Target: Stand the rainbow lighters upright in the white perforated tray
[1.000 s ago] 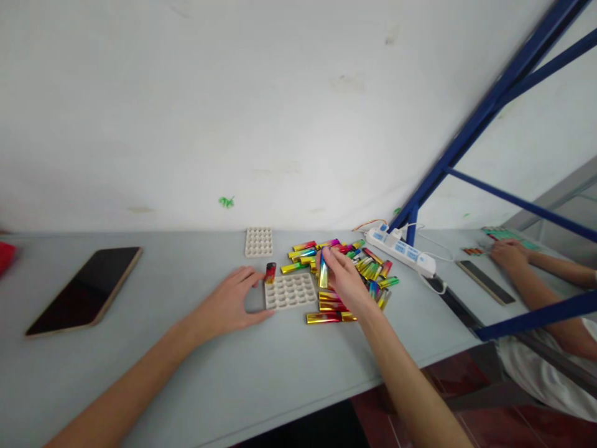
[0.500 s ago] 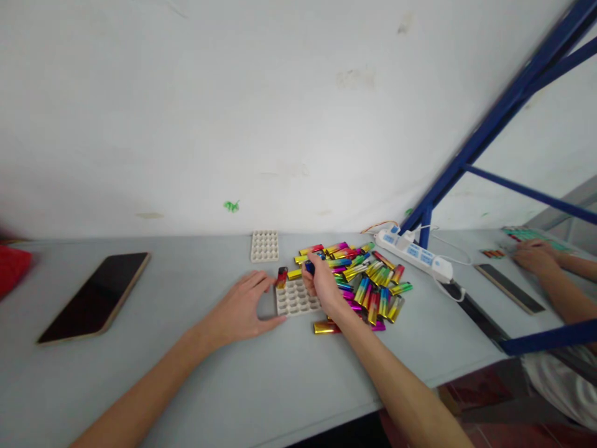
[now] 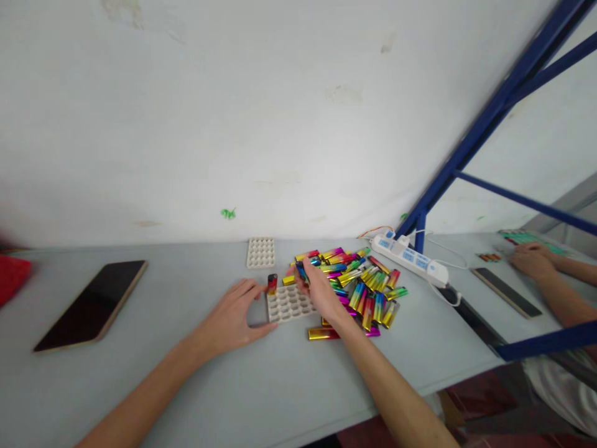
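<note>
A pale tray with rows of holes lies flat on the table. A red-and-gold lighter with a dark top stands upright at its far left corner. My left hand steadies the tray at its left end, thumb by the near corner and forefinger by the far corner, beside the standing lighter. In my right hand, above the tray's right part, is a blue lighter pinched between thumb and fingers. To the right spreads a heap of shiny multicoloured lighters, partly hidden by that hand.
A second holed tray sits near the wall. A dark tablet-like slab lies at left, beside a red object. A white power strip with cables and a blue metal frame are at right. Beyond it, another person's hands rest on the table.
My right hand has turned the blue lighter a little, so more of it shows over the tray. My left hand stays at the tray's left end. The view has shifted slightly.
</note>
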`<state>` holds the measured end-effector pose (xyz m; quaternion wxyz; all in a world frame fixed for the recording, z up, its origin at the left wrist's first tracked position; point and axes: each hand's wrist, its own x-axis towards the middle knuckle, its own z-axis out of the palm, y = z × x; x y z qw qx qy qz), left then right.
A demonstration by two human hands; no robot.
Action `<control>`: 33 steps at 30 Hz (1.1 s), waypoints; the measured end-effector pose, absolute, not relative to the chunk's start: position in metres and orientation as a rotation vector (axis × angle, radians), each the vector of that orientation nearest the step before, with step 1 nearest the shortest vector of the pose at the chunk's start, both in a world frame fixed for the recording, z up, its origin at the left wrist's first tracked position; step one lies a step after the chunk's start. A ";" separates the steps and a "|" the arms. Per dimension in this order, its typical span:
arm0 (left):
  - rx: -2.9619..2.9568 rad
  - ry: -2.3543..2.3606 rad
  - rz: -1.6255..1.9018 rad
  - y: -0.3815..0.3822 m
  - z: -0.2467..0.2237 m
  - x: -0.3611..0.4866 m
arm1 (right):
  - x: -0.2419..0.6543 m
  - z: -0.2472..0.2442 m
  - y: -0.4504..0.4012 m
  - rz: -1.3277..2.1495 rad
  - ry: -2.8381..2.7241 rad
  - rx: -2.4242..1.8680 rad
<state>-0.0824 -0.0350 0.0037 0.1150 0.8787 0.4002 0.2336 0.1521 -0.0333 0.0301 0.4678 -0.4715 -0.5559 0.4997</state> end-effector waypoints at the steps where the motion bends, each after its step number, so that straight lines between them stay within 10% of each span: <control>1: 2.571 1.178 0.682 -0.036 0.004 -0.083 | 0.154 0.032 -0.036 1.118 -1.487 -1.138; 8: 2.541 1.187 0.676 -0.039 0.005 -0.083 | 0.154 0.039 -0.047 0.539 -1.886 -1.072; 17: 2.543 1.213 0.654 -0.040 0.004 -0.082 | 0.145 0.035 -0.049 0.759 -1.806 -1.191; 33: 2.557 1.223 0.669 -0.037 0.003 -0.081 | 0.136 0.043 -0.054 0.101 -2.363 -1.367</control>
